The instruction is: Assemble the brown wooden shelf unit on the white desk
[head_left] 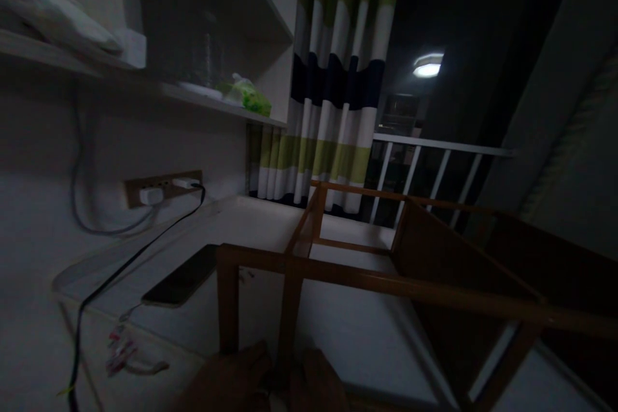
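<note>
A brown wooden rack (347,277) with thin rails and upright slats stands on a white desktop. At the bottom of the view, my left hand (229,376) is closed at the lower end of a front slat (291,309). My right hand (316,381) is on the other side of that slat, its fingers bent against the wood. Both hands are dim and cut off by the lower edge. Something small and pale shows between them, too dark to name.
A phone (183,275) lies on the white desktop (347,328), left of the rack. Near it are a black cable (130,262) and a crumpled red-and-white scrap (120,349). Plugs sit in a wall socket strip (163,188) below a shelf (217,100). A striped curtain (333,80) hangs behind.
</note>
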Demonstrator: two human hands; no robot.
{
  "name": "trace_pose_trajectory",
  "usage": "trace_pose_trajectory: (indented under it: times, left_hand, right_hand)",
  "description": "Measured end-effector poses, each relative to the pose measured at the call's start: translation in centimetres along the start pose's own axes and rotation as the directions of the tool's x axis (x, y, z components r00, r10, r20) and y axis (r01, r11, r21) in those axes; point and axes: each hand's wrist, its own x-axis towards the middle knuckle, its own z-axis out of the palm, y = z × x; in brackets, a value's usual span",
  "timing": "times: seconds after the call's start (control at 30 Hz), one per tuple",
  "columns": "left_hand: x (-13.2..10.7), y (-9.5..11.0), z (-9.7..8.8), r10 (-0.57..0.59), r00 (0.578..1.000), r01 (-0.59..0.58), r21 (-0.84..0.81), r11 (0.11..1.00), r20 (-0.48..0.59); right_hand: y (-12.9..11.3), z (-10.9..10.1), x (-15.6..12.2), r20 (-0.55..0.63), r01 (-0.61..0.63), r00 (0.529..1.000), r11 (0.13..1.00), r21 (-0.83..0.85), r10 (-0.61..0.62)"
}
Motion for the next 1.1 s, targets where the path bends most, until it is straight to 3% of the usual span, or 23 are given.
trace_pose_trajectory:
  times: [0.1, 0.2, 0.3, 0.47, 0.77, 1.1]
  left_hand:
    - [-0.5, -0.2, -0.5, -0.006, 1.000, 0.007, 0.015, 1.000, -0.002]
    - [-0.8, -0.7, -0.4, 0.030, 0.998, -0.028, 0.038, 0.999, -0.056]
    - [-1.1, -1.4, 0.0, 0.086, 0.988, -0.078, 0.064, 0.995, -0.127]
    - [-2.1, -2.3, 0.4, 0.165, 0.967, -0.154, 0.067, 0.986, -0.196]
    - [-3.9, -2.3, 0.7, 0.201, 0.917, -0.212, 0.005, 0.977, -0.343]
    - [-3.9, -2.0, 1.1, 0.193, 0.899, -0.200, 0.026, 0.980, -0.394]
  right_hand:
    - [-1.4, 1.2, 0.0, -0.053, -0.081, 0.995, 0.997, -0.002, 0.081]
    - [-2.5, 0.4, 0.8, 0.100, -0.215, 0.972, 0.977, -0.003, 0.214]
    - [-2.8, -1.9, 1.8, 0.241, -0.166, 0.959, 0.984, 0.066, 0.146]
    - [-2.5, -4.6, 2.1, 0.236, -0.088, 0.970, 0.990, 0.111, 0.060]
    - [-3.2, -6.6, 2.9, 0.245, -0.061, 0.969, 0.989, 0.132, 0.027]
    - [-2.1, -6.4, 1.8, 0.148, 0.089, 0.983, 0.989, 0.118, -0.106]
